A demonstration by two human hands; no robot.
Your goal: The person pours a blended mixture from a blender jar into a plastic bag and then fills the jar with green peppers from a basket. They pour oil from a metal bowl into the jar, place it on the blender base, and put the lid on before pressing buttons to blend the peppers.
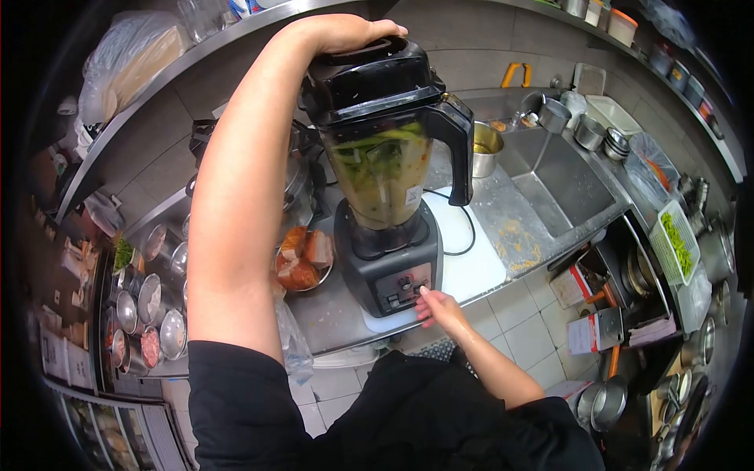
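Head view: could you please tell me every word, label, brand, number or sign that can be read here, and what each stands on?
No text can be read for certain.
Small sticker on the blender jar: marked, too small to read.
Control panel: markings too small to read.
Pale sheets at far left: blurred.
Red-and-white boxes at right: print too small to read.

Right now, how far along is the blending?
Looks done: jug filled, seated on base, lid on. In hand: left hand on the lid, right hand at the controls. Remaining, probably: breaking down green pieces visible near the top. Can't tell if it's running.
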